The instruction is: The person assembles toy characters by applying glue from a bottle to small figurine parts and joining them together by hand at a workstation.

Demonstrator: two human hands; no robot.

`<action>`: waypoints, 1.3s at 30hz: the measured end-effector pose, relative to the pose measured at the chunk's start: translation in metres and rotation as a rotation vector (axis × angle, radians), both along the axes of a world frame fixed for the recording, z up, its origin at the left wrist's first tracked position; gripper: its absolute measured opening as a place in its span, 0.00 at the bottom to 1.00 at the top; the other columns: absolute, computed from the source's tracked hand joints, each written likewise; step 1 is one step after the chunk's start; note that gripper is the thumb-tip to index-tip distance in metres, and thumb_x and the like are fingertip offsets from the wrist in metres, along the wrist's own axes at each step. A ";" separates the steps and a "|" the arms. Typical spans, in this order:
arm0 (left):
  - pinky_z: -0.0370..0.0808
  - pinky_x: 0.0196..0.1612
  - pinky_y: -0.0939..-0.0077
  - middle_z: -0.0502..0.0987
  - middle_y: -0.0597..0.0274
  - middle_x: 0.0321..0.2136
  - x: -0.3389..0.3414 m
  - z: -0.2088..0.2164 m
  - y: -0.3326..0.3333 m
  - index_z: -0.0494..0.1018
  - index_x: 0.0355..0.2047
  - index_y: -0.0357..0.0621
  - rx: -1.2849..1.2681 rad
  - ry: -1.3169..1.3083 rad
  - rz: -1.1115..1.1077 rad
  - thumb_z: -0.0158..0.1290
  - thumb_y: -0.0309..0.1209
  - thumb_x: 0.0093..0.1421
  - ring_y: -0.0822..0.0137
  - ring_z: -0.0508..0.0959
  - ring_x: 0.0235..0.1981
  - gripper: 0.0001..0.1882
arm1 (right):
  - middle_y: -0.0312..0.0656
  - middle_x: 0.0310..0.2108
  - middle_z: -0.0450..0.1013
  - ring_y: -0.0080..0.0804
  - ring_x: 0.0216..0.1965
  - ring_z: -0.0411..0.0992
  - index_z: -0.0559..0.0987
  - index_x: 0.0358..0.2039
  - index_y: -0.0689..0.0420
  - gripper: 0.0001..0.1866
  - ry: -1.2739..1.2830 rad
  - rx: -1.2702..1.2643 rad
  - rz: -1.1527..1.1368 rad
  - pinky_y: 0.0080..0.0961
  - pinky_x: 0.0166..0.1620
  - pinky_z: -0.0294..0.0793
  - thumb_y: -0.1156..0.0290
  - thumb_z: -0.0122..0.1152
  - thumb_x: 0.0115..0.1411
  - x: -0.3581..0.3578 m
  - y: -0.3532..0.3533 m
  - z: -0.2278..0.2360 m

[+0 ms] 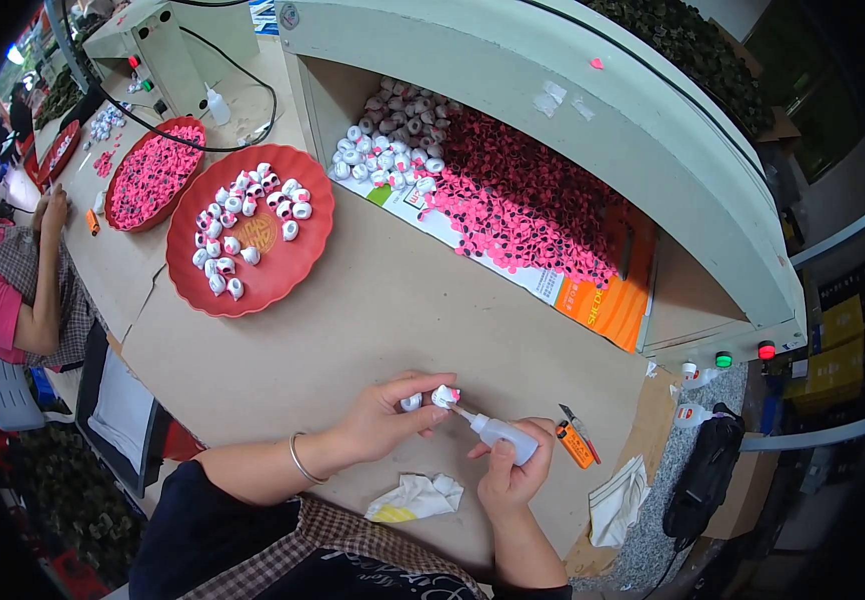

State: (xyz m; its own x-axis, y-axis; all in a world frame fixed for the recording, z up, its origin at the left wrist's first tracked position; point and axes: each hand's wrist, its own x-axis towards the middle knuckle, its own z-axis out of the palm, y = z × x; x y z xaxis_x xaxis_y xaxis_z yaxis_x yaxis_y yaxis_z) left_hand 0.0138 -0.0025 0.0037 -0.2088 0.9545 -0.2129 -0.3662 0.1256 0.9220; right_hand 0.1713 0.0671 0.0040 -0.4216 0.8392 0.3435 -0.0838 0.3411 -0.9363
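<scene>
My left hand (pixel 373 418) pinches a small rounded white piece with a pink patch (pixel 444 396) between thumb and fingers. A second white piece (pixel 411 402) sits within the same hand, against the curled fingers. Wrapped around a small translucent squeeze bottle (pixel 505 437) is my right hand (pixel 515 478). The bottle is tilted, its narrow nozzle at or close to the lower edge of the pinched piece. Whether anything flows from the tip is too small to tell. Both hands are above the brown tabletop (pixel 283 370) near its front edge.
Beyond my hands, a booth (pixel 553 100) holds piles of white pieces (pixel 383 150) and pink pieces (pixel 523 230). A red scalloped plate (pixel 303 250) carries white pieces. An orange cutter (pixel 575 446) and crumpled paper (pixel 418 497) lie nearby. A co-worker (pixel 23 270) sits left.
</scene>
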 end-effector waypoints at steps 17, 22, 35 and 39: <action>0.72 0.32 0.85 0.65 0.64 0.37 -0.002 -0.002 0.000 0.64 0.48 0.46 0.036 0.072 0.010 0.48 0.24 0.54 0.76 0.69 0.33 0.19 | 0.44 0.31 0.56 0.26 0.24 0.66 0.63 0.31 0.67 0.13 -0.037 0.055 -0.030 0.18 0.18 0.73 0.68 0.50 0.54 0.003 0.001 0.001; 0.72 0.32 0.84 0.66 0.64 0.37 0.001 0.004 0.001 0.64 0.48 0.45 0.017 0.029 0.007 0.48 0.24 0.54 0.76 0.69 0.34 0.19 | 0.43 0.32 0.57 0.28 0.26 0.66 0.62 0.34 0.65 0.13 0.111 -0.189 -0.063 0.20 0.22 0.75 0.71 0.50 0.54 0.005 0.003 0.007; 0.69 0.34 0.80 0.69 0.65 0.39 -0.010 0.005 -0.001 0.60 0.47 0.42 -0.128 -0.298 -0.039 0.48 0.29 0.54 0.72 0.71 0.39 0.19 | 0.36 0.27 0.65 0.23 0.28 0.71 0.68 0.28 0.61 0.02 -0.236 -0.343 -0.111 0.18 0.27 0.68 0.77 0.49 0.53 -0.015 0.100 0.029; 0.69 0.34 0.80 0.69 0.65 0.39 -0.007 0.002 0.000 0.61 0.47 0.43 -0.105 -0.339 -0.035 0.48 0.28 0.54 0.72 0.71 0.39 0.19 | 0.42 0.29 0.67 0.32 0.28 0.70 0.70 0.30 0.61 0.06 -0.485 0.122 -0.341 0.25 0.29 0.69 0.74 0.52 0.51 -0.033 0.172 -0.009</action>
